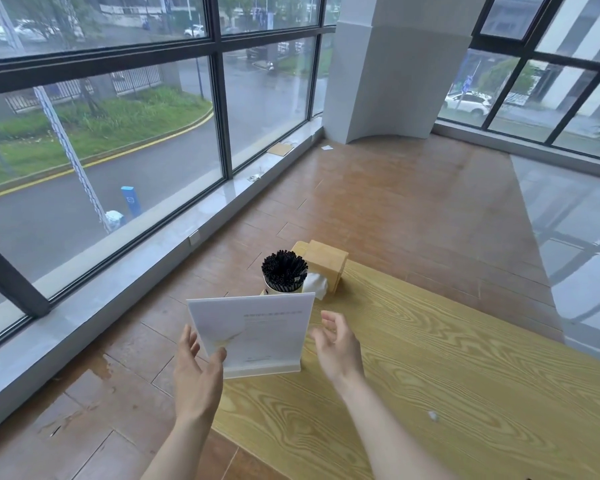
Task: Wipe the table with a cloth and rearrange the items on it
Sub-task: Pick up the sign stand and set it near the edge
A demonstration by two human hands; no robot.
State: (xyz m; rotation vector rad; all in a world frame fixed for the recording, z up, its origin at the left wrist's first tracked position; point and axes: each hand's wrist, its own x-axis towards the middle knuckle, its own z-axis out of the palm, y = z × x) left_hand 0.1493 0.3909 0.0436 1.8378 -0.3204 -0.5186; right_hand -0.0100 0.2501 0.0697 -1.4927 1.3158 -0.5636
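The long wooden table (465, 393) is pale yellow with bold wavy brown grain, and a tiny white scrap (432, 415) lies on it to the right of the open right hand (338, 344). Between both open hands, the upright clear acrylic sign stand (253, 332) holds a white sheet with faint grey print and a pale yellow streak. Beyond it, black straws (284, 268) fill a cream cup, beside a light tan wooden tissue box (326, 263) with white tissue. The floor (395, 209) is reddish-brown plank.

Table (465, 358) bare rightward; sign stand (253, 332), straw cup (284, 275), tissue box (324, 263) crowd left end.
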